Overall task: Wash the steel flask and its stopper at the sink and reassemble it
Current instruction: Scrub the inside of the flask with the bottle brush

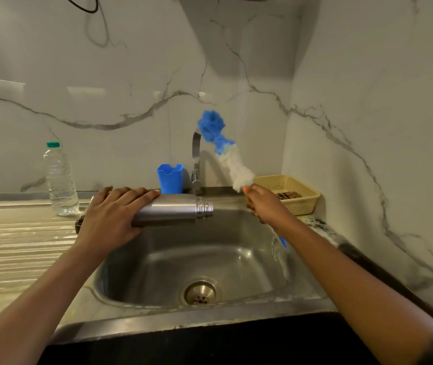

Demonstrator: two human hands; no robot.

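Note:
My left hand (110,214) grips the base of the steel flask (173,209), which lies level over the sink basin (236,259) with its open threaded mouth pointing right. My right hand (265,204) holds a bottle brush (226,151) by its handle, just right of the flask mouth. The brush's blue and white sponge head sticks up and to the left, in front of the tap (196,159). A bit of blue handle shows below my right wrist. I do not see the stopper.
A clear plastic water bottle (60,180) stands on the ribbed drainboard (12,248) at the left. A blue holder (170,178) sits behind the sink by the tap. A beige basket (293,193) is in the right corner. Marble walls close the back and right.

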